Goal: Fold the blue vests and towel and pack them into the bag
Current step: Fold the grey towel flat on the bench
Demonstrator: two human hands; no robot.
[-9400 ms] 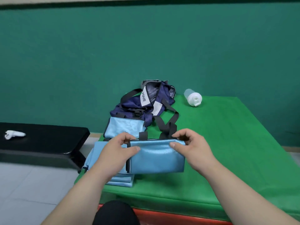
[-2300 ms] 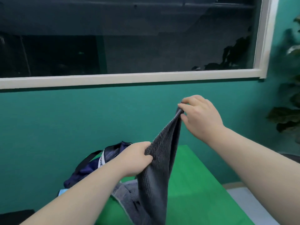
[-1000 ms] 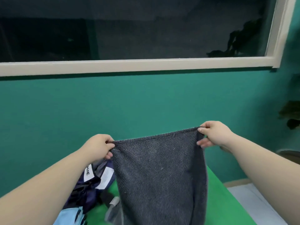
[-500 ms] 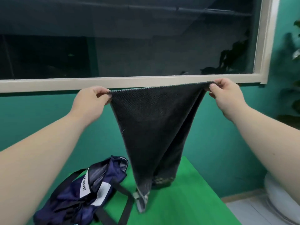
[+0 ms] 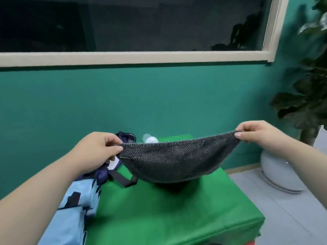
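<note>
A dark grey towel (image 5: 174, 161) hangs spread between my hands above the green table (image 5: 168, 213). My left hand (image 5: 100, 147) pinches its left corner and my right hand (image 5: 256, 134) pinches its right corner. The towel sags in the middle and its low part touches the table. The navy bag (image 5: 100, 172) lies behind my left hand, mostly hidden, with a black strap (image 5: 123, 180) trailing out. Folded light blue vests (image 5: 70, 209) lie at the table's left under my left forearm.
A white bottle (image 5: 150, 138) peeks over the towel's top edge at the back of the table. A potted plant (image 5: 307, 96) in a white pot (image 5: 276, 170) stands on the grey floor at the right. A teal wall with a window is behind.
Both hands have come down from window height to just above the table, and the towel now sags wide and low with its bottom on the table.
</note>
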